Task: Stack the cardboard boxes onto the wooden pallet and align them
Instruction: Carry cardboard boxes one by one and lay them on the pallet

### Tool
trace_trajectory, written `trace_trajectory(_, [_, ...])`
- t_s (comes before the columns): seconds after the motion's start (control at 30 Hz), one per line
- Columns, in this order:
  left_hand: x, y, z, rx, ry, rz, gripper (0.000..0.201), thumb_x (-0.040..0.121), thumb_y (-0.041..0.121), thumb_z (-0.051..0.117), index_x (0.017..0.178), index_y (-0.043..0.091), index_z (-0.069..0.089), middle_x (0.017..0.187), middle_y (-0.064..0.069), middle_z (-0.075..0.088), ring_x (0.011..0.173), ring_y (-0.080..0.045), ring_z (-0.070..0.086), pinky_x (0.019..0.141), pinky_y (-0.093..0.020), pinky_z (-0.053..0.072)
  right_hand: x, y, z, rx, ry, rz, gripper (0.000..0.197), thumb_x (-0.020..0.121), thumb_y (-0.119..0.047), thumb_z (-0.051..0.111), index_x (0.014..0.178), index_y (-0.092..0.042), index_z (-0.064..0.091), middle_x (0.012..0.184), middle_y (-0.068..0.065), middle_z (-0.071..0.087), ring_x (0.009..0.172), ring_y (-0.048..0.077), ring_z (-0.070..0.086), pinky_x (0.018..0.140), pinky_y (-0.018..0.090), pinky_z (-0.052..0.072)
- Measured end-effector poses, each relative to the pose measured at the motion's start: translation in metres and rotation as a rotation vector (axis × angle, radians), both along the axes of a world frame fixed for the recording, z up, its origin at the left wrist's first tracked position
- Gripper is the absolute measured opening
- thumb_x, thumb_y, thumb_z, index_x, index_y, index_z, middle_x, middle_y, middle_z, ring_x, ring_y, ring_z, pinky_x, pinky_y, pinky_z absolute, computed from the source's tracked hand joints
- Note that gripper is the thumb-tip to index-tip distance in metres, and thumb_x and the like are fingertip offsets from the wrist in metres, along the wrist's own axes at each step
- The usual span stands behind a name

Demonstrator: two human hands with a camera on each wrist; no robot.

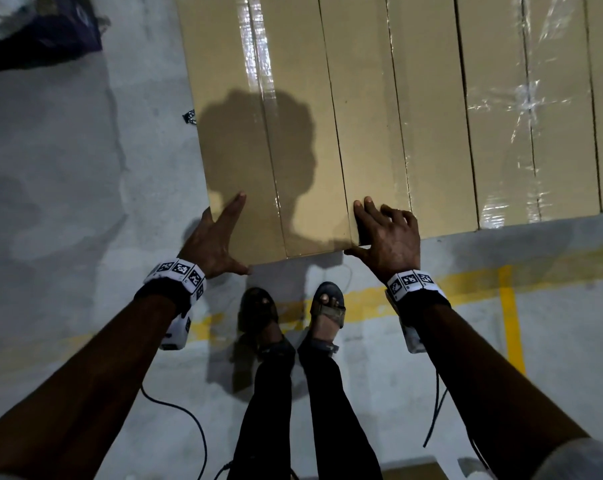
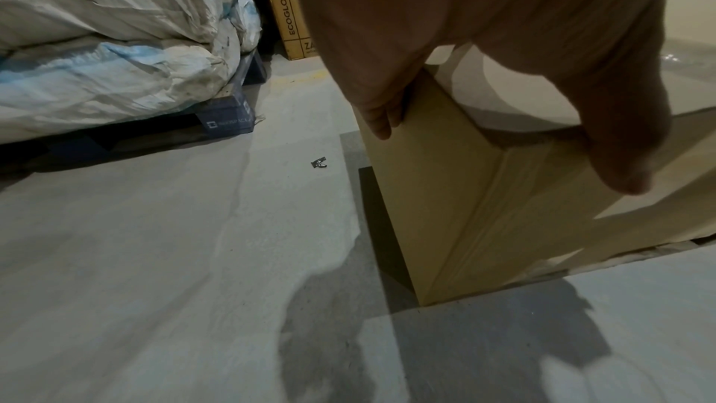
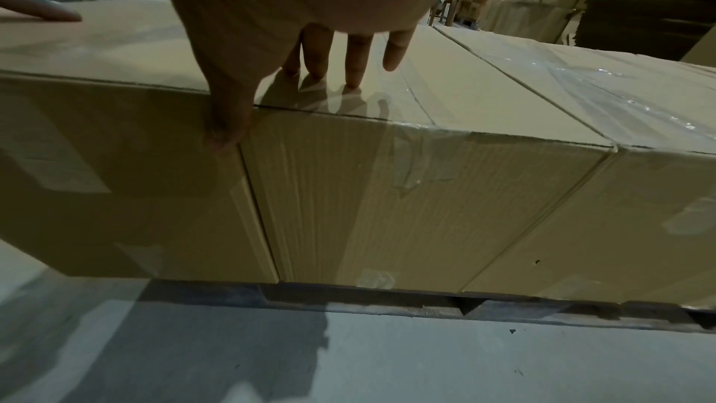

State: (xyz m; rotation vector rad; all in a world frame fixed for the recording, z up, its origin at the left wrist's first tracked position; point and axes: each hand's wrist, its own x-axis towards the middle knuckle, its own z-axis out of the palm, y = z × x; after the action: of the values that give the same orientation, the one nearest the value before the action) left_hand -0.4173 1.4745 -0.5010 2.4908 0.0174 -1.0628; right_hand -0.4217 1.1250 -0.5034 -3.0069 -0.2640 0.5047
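Several long cardboard boxes lie side by side on a dark wooden pallet (image 3: 426, 302). The leftmost box (image 1: 275, 150) sticks out a little nearer to me than the second box (image 1: 369, 116). My left hand (image 1: 217, 237) straddles the leftmost box's near left corner, one finger on top and the thumb on the front end. From the left wrist its fingers (image 2: 379, 115) lie flat down the box's side (image 2: 465, 195). My right hand (image 1: 386, 233) rests with straight fingers (image 3: 356, 57) on the second box (image 3: 387, 195). Its thumb presses the leftmost box's end (image 3: 116, 164) at the seam.
White sacks (image 2: 96, 42) sit on a blue pallet at the left, with a printed carton (image 2: 286, 11) behind. Yellow lines (image 1: 507, 306) mark the grey floor. My sandalled feet (image 1: 293, 313) stand close to the boxes. Cables trail by my legs. Flat cardboard stacks (image 3: 639, 11) stand at the back right.
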Motion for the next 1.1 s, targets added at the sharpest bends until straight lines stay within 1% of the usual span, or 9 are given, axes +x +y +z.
trace_trajectory(0.13, [0.003,0.001,-0.001,0.001,-0.027,-0.018,0.157,0.054,0.045,0.101,0.156,0.055,-0.017,0.172,0.015,0.006,0.154,-0.048,0.011,0.113,-0.066,0.036,0.000,0.002,0.002,-0.006,0.000,-0.001,0.093,0.070,-0.060,0.086,0.149,-0.023,0.052,0.153,0.003,0.054,0.128,0.036,0.058,0.105,0.053,0.040])
trace_trajectory(0.27, [0.003,0.002,-0.001,-0.007,-0.036,-0.030,0.157,0.054,0.043,0.101,0.158,0.053,-0.016,0.168,0.029,0.000,0.154,-0.048,0.011,0.114,-0.064,0.034,-0.001,0.002,0.002,-0.005,0.000,-0.003,0.093,0.070,-0.061,0.085,0.149,-0.025,0.050,0.154,0.001,0.053,0.128,0.035,0.057,0.105,0.052,0.040])
trace_trajectory(0.33, [0.003,0.003,-0.003,-0.006,-0.037,-0.032,0.157,0.054,0.043,0.102,0.157,0.055,-0.016,0.167,0.030,-0.001,0.154,-0.048,0.010,0.113,-0.064,0.034,-0.001,0.002,0.002,-0.014,0.006,-0.003,0.093,0.071,-0.062,0.084,0.150,-0.025,0.049,0.155,0.000,0.052,0.129,0.034,0.057,0.105,0.052,0.040])
trace_trajectory(0.5, [0.004,0.003,-0.004,0.001,-0.009,-0.011,0.159,0.051,0.046,0.102,0.153,0.059,-0.019,0.173,0.011,0.006,0.155,-0.048,0.008,0.110,-0.067,0.037,-0.001,0.003,0.003,-0.033,0.034,-0.011,0.093,0.074,-0.061,0.081,0.152,-0.025,0.046,0.157,0.001,0.049,0.130,0.033,0.054,0.105,0.051,0.038])
trace_trajectory(0.63, [0.005,0.002,-0.009,-0.010,-0.022,-0.072,0.163,0.049,0.055,0.099,0.157,0.046,-0.023,0.166,0.030,-0.014,0.152,-0.049,0.008,0.116,-0.064,0.031,-0.005,0.006,0.007,-0.057,0.089,-0.001,0.094,0.082,-0.050,0.079,0.159,-0.021,0.034,0.164,0.004,0.037,0.137,0.035,0.047,0.106,0.051,0.037])
trace_trajectory(0.77, [-0.001,-0.003,-0.010,-0.113,-0.033,0.118,0.157,0.052,0.054,0.098,0.162,0.037,-0.013,0.172,0.016,-0.010,0.157,-0.034,-0.005,0.125,-0.050,0.015,-0.004,0.008,0.017,-0.061,0.198,-0.010,0.097,0.088,-0.046,0.074,0.164,-0.027,0.019,0.172,0.001,0.018,0.150,0.032,0.031,0.115,0.053,0.030])
trace_trajectory(0.87, [-0.004,-0.009,0.002,-0.183,-0.097,0.311,0.143,0.064,0.051,0.094,0.166,0.023,-0.003,0.173,0.005,-0.001,0.159,-0.025,0.001,0.128,-0.043,0.017,0.000,0.009,0.030,-0.037,0.229,-0.018,0.092,0.090,-0.046,0.071,0.164,-0.029,0.019,0.171,0.001,0.020,0.151,0.031,0.029,0.118,0.053,0.027])
trace_trajectory(0.97, [-0.001,-0.012,0.017,-0.259,-0.165,0.530,0.126,0.075,0.035,0.092,0.166,0.022,0.005,0.171,-0.004,0.016,0.155,-0.020,0.020,0.123,-0.036,0.027,0.002,0.017,0.046,-0.008,0.213,-0.033,0.085,0.094,-0.047,0.066,0.164,-0.029,0.020,0.170,0.002,0.023,0.150,0.031,0.031,0.117,0.053,0.030])
trace_trajectory(1.1, [-0.001,-0.017,0.034,-0.257,-0.180,0.598,0.108,0.083,0.021,0.087,0.165,0.019,0.016,0.167,-0.009,0.025,0.150,-0.022,0.031,0.104,-0.012,0.026,0.006,0.036,0.071,0.051,0.181,-0.030,0.081,0.095,-0.043,0.065,0.163,-0.025,0.025,0.167,0.008,0.030,0.144,0.035,0.038,0.111,0.055,0.038])
